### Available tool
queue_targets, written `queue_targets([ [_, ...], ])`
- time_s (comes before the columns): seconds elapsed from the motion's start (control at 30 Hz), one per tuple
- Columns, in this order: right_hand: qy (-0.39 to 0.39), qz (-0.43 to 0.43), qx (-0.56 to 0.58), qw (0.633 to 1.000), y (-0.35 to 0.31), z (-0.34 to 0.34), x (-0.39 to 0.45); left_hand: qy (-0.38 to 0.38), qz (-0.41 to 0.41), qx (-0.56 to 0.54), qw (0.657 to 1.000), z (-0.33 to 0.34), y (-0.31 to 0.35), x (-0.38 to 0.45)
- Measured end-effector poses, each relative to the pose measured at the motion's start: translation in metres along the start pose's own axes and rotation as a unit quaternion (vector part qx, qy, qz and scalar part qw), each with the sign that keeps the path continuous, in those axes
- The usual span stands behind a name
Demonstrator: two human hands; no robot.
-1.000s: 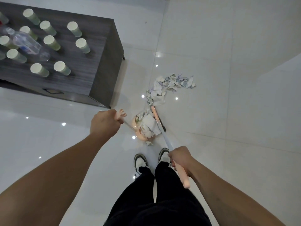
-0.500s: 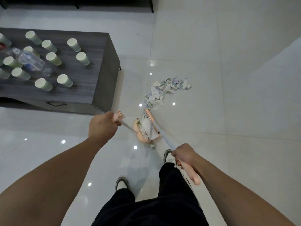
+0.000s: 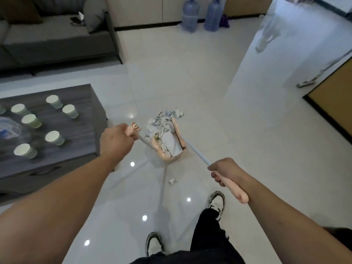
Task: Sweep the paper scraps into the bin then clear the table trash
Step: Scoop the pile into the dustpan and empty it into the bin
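Nearest, two shoes (image 3: 216,203) stand on the pale floor (image 3: 209,92), with one stray scrap (image 3: 172,181) just ahead of them. The right hand (image 3: 225,171) is wrapped round the broom (image 3: 200,155) handle; the left hand (image 3: 116,141) grips the dustpan (image 3: 165,156) handle. Between the hands the dustpan sits on the floor, heaped with paper scraps (image 3: 162,128), the broom head pressed against the pile's right side. Left of the dustpan stands a dark table (image 3: 83,103) bearing paper cups (image 3: 31,121) and a plastic bottle (image 3: 8,127). Beyond the dustpan are a grey sofa (image 3: 57,40) and two water jugs (image 3: 202,15).
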State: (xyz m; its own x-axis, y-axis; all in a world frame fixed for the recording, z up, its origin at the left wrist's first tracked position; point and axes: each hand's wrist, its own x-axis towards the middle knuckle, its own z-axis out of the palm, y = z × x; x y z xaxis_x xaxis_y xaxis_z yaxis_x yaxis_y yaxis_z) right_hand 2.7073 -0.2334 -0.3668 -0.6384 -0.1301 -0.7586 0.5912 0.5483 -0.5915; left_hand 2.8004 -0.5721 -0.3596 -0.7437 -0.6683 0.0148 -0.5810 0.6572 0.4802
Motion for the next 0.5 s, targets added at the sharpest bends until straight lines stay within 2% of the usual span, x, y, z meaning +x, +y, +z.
queue_targets([
  [0.27,0.105,0.001,0.084,0.991,0.055,-0.058,-0.074,-0.011,0.118,-0.027,0.993,-0.009,0.094,-0.038],
  [0.5,0.201,0.022,0.165,0.965,0.148,-0.144,-0.137,-0.056,0.267,-0.014,0.962,0.022,0.215,-0.106],
])
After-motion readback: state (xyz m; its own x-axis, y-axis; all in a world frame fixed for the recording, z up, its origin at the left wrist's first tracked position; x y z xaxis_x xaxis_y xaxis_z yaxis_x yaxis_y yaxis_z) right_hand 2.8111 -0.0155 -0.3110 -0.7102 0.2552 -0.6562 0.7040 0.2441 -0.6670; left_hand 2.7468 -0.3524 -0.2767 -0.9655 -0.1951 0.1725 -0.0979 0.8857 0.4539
